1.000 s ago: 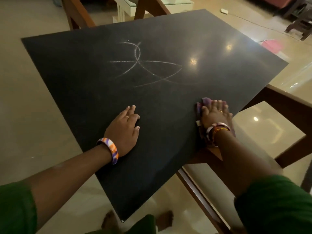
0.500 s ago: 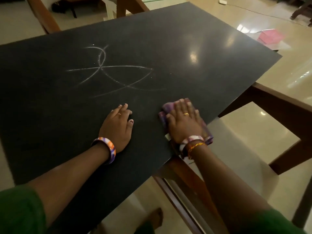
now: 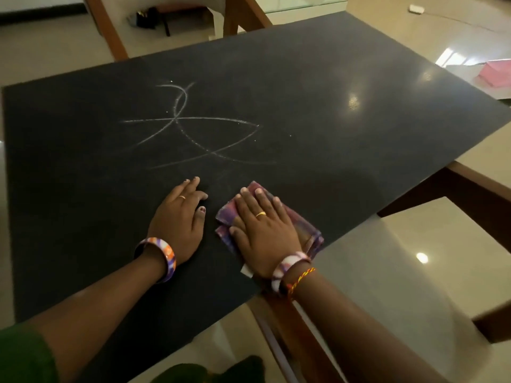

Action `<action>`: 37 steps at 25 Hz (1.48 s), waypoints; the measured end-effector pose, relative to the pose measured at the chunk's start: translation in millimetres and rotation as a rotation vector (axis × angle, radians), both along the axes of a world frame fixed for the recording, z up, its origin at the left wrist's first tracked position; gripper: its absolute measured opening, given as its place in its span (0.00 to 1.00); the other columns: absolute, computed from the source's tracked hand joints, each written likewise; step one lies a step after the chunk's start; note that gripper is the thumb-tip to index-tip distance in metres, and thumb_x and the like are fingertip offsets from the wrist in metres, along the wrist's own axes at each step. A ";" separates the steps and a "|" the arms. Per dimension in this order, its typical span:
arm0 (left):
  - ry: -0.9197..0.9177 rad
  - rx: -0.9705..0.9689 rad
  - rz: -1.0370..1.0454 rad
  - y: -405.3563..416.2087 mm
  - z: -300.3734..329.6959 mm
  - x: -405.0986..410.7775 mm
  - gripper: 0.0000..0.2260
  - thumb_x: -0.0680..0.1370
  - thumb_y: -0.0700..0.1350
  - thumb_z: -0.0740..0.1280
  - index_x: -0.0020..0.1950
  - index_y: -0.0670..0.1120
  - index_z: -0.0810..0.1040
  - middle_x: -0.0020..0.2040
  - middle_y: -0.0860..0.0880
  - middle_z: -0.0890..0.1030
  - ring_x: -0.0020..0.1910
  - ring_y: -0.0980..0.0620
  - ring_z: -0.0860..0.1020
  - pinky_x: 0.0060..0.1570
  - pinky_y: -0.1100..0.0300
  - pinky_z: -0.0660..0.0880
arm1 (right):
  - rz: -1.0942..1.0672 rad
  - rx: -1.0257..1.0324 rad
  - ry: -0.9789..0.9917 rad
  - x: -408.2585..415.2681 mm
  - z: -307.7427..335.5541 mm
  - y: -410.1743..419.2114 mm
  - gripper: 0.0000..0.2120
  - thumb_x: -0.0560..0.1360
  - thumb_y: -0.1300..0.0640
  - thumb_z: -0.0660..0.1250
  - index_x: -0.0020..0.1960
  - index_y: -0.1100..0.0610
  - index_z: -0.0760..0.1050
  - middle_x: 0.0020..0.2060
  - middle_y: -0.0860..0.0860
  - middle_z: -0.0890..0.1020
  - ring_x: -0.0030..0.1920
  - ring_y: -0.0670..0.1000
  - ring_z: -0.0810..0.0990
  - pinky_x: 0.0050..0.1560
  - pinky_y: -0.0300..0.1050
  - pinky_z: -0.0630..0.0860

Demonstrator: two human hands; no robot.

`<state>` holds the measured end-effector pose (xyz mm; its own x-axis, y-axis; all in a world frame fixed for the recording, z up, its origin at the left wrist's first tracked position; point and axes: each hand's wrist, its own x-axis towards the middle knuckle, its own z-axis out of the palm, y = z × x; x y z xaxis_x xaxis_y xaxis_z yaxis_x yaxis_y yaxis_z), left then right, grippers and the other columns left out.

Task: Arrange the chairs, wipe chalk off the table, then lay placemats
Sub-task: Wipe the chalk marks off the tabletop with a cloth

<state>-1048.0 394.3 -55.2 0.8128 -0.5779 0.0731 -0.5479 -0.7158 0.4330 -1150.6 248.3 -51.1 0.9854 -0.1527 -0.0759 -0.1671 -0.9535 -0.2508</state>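
A dim room with a glossy beige floor (image 3: 41, 45) holds a black tabletop (image 3: 318, 87) on a wooden frame, with a wooden chair (image 3: 110, 26) pushed up at its far side. White chalk lines (image 3: 188, 128) cross one another on the left half of the top. The person's left hand (image 3: 177, 225) lies palm down on the black surface just short of the chalk, fingers straight and relaxed, holding nothing. Just beside it, the right hand (image 3: 262, 228) presses flat on a folded purple plaid cloth (image 3: 301, 228) near the table's front edge, fingers stretched out over it. Something pink (image 3: 495, 74) lies beyond the table's far right corner.
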 end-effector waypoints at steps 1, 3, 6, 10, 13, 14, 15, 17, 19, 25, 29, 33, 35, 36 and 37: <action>-0.008 -0.003 0.020 0.0 0.6 0.6 0.13 0.78 0.39 0.61 0.62 0.40 0.74 0.73 0.43 0.63 0.74 0.47 0.59 0.69 0.53 0.59 | -0.020 -0.028 -0.017 13.6 -2.3 -19.7 0.27 0.81 0.45 0.46 0.77 0.52 0.47 0.77 0.48 0.47 0.76 0.50 0.41 0.73 0.49 0.37; -0.011 -0.025 0.059 2.3 1.1 0.5 0.13 0.78 0.40 0.62 0.62 0.40 0.74 0.74 0.44 0.61 0.74 0.47 0.56 0.69 0.55 0.57 | -0.174 -0.038 -0.006 47.0 -5.7 -66.0 0.27 0.81 0.46 0.46 0.77 0.54 0.47 0.77 0.50 0.48 0.76 0.52 0.42 0.74 0.51 0.40; 0.013 -0.073 0.142 16.1 4.4 -2.3 0.15 0.79 0.42 0.61 0.64 0.41 0.72 0.75 0.45 0.59 0.75 0.49 0.55 0.69 0.56 0.57 | -0.380 0.017 0.080 89.1 -1.4 -92.7 0.28 0.81 0.46 0.44 0.77 0.55 0.46 0.77 0.51 0.46 0.76 0.54 0.41 0.75 0.53 0.40; 0.003 0.034 0.279 70.3 11.0 15.1 0.18 0.79 0.44 0.61 0.68 0.41 0.68 0.75 0.44 0.58 0.74 0.47 0.55 0.70 0.49 0.60 | -0.112 0.000 -0.037 86.7 -2.0 -3.2 0.28 0.81 0.46 0.48 0.77 0.57 0.50 0.77 0.53 0.51 0.76 0.55 0.44 0.74 0.52 0.42; 0.028 0.131 0.388 101.2 12.6 39.4 0.20 0.79 0.45 0.60 0.69 0.40 0.66 0.75 0.41 0.57 0.74 0.43 0.55 0.71 0.46 0.59 | 0.137 0.044 -0.060 52.9 -1.0 75.7 0.28 0.81 0.45 0.48 0.77 0.54 0.49 0.77 0.50 0.50 0.76 0.52 0.44 0.73 0.49 0.39; 0.034 0.142 0.400 104.8 12.5 47.4 0.20 0.80 0.46 0.59 0.70 0.40 0.66 0.75 0.41 0.57 0.74 0.43 0.54 0.71 0.46 0.59 | 0.193 0.047 -0.036 46.3 -1.7 86.2 0.27 0.81 0.44 0.47 0.77 0.53 0.49 0.77 0.49 0.49 0.76 0.51 0.44 0.73 0.48 0.38; 0.033 0.146 0.391 106.1 12.3 55.3 0.20 0.80 0.46 0.59 0.70 0.40 0.65 0.75 0.41 0.56 0.74 0.43 0.54 0.71 0.46 0.59 | 0.217 0.030 -0.022 44.8 -3.0 85.0 0.27 0.81 0.43 0.46 0.77 0.52 0.49 0.77 0.48 0.50 0.76 0.50 0.44 0.73 0.49 0.38; 0.013 0.146 0.331 108.5 13.1 73.1 0.21 0.80 0.47 0.59 0.71 0.40 0.64 0.76 0.42 0.56 0.75 0.44 0.53 0.71 0.47 0.58 | 0.077 -0.028 -0.071 56.2 -7.3 59.6 0.27 0.80 0.43 0.46 0.77 0.52 0.51 0.77 0.48 0.52 0.76 0.49 0.45 0.75 0.51 0.42; -0.006 0.146 0.269 116.4 15.6 93.9 0.22 0.80 0.48 0.58 0.72 0.41 0.63 0.76 0.42 0.55 0.75 0.44 0.53 0.72 0.48 0.57 | -0.244 -0.062 -0.053 76.2 -9.2 16.5 0.27 0.80 0.45 0.46 0.77 0.53 0.50 0.77 0.48 0.51 0.76 0.50 0.44 0.75 0.51 0.44; -0.124 0.196 0.075 158.7 13.6 152.5 0.24 0.80 0.50 0.57 0.73 0.41 0.60 0.76 0.41 0.53 0.75 0.44 0.51 0.72 0.50 0.52 | -0.598 -0.029 0.041 107.1 -2.2 45.4 0.28 0.81 0.45 0.46 0.77 0.55 0.46 0.77 0.51 0.46 0.76 0.52 0.41 0.74 0.51 0.40; -0.122 0.249 0.023 164.2 12.9 193.8 0.24 0.80 0.51 0.56 0.73 0.40 0.61 0.76 0.40 0.54 0.75 0.43 0.52 0.73 0.48 0.51 | -0.206 0.030 -0.020 112.3 3.9 197.4 0.28 0.81 0.45 0.49 0.77 0.53 0.47 0.77 0.49 0.46 0.76 0.50 0.39 0.71 0.47 0.34; -0.130 0.330 -0.021 155.1 11.8 220.5 0.24 0.81 0.53 0.53 0.73 0.41 0.60 0.76 0.41 0.54 0.75 0.44 0.52 0.73 0.48 0.49 | -0.284 -0.038 -0.028 90.3 -1.6 187.0 0.30 0.77 0.39 0.41 0.77 0.49 0.47 0.76 0.44 0.45 0.72 0.44 0.36 0.75 0.48 0.37; -0.077 0.333 -0.030 157.0 5.1 226.7 0.25 0.81 0.53 0.52 0.74 0.42 0.57 0.76 0.43 0.53 0.75 0.45 0.51 0.73 0.49 0.48 | -0.606 -0.077 -0.003 73.5 -5.6 133.3 0.31 0.77 0.40 0.41 0.77 0.50 0.47 0.76 0.46 0.46 0.75 0.45 0.38 0.75 0.48 0.40; -0.050 0.314 -0.037 158.6 1.3 228.2 0.25 0.81 0.53 0.52 0.75 0.42 0.56 0.77 0.43 0.53 0.76 0.46 0.51 0.73 0.49 0.48 | -0.756 -0.063 0.079 67.3 -2.0 111.1 0.29 0.79 0.41 0.42 0.77 0.51 0.46 0.77 0.47 0.44 0.75 0.47 0.38 0.75 0.49 0.41; -0.038 0.286 -0.041 160.2 -2.0 229.2 0.25 0.81 0.53 0.52 0.75 0.42 0.56 0.77 0.43 0.53 0.76 0.46 0.51 0.74 0.50 0.48 | -0.863 -0.030 0.137 64.5 1.1 99.1 0.29 0.80 0.42 0.43 0.77 0.51 0.44 0.77 0.48 0.43 0.76 0.48 0.38 0.75 0.50 0.41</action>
